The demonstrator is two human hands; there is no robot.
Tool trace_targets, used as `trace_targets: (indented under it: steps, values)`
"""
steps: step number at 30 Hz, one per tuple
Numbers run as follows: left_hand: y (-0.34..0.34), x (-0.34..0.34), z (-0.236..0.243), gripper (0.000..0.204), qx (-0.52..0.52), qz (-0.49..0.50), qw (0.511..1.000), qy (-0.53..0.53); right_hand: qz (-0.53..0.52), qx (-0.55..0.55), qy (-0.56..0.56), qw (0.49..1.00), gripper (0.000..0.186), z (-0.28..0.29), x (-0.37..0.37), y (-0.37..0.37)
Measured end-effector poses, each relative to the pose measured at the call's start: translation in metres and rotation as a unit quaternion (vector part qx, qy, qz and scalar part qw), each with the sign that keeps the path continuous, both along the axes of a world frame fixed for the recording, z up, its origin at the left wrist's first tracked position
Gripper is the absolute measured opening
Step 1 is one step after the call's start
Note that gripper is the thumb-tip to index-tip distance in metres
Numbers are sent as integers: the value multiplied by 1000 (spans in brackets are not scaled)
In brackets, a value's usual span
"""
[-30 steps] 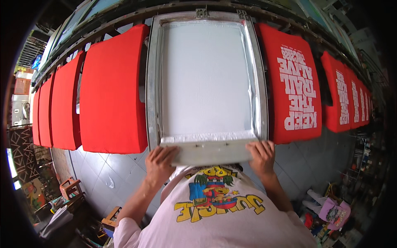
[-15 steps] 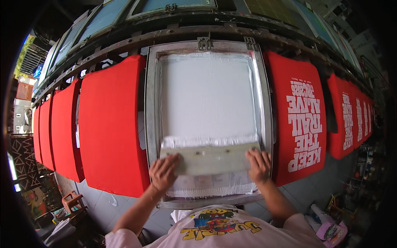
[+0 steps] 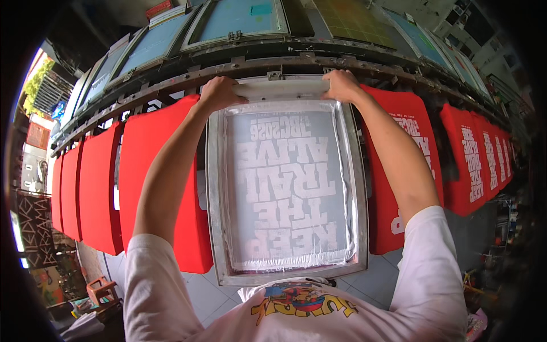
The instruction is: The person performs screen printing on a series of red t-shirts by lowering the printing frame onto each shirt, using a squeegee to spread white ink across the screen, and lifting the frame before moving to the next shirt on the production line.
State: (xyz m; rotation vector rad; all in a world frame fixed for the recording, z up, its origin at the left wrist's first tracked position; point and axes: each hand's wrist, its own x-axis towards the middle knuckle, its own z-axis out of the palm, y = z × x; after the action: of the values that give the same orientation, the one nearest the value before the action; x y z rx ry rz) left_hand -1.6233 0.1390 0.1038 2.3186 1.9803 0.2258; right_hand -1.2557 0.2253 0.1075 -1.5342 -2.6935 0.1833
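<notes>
Both my arms reach out to the far end of a metal-framed printing screen [image 3: 216, 199]. A wide, pale squeegee [image 3: 280, 89] spans that end, gripped at its left end by my left hand [image 3: 220, 93] and at its right end by my right hand [image 3: 342, 86]. Block lettering shows through the grey mesh [image 3: 242, 128] of the screen. White ink lines the mesh edges, with a ragged band along the near side. The far ends of my fingers are partly hidden behind the squeegee.
Plain red fabric panels [image 3: 151, 148] stand in a row at the left. Red panels with white lettering [image 3: 384, 148] line the right. A metal rail [image 3: 199, 77] runs behind, with more framed screens [image 3: 233, 23] beyond. Below left is a small orange stool [image 3: 101, 289].
My hands have carried the squeegee from the near part of the screen to its far end. The thick white ink layer over the mesh is gone, and the lettering now shows.
</notes>
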Motion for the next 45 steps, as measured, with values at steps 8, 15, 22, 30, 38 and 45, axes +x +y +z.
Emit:
trace_targets:
  steps: [8,15,22,30,38,45]
  values:
    - [-27,7,-30,47,88,58,994,-14,-14,77,56,995,31,-43,-11,-32]
    - [-213,40,-39,17,46,-7,998,-43,23,52,78,995,11,-32,32,-227]
    - [-493,115,-47,38,114,4,986,-118,12,109,134,985,11,-49,101,-503]
    - [-492,110,-22,49,49,-1,988,-146,26,82,120,989,12,-17,100,-498]
    - [-528,118,-48,34,84,-13,991,-103,16,110,137,984,16,-54,112,-530]
    - [-426,97,-68,36,113,-7,990,-89,10,130,124,984,16,-67,89,-431]
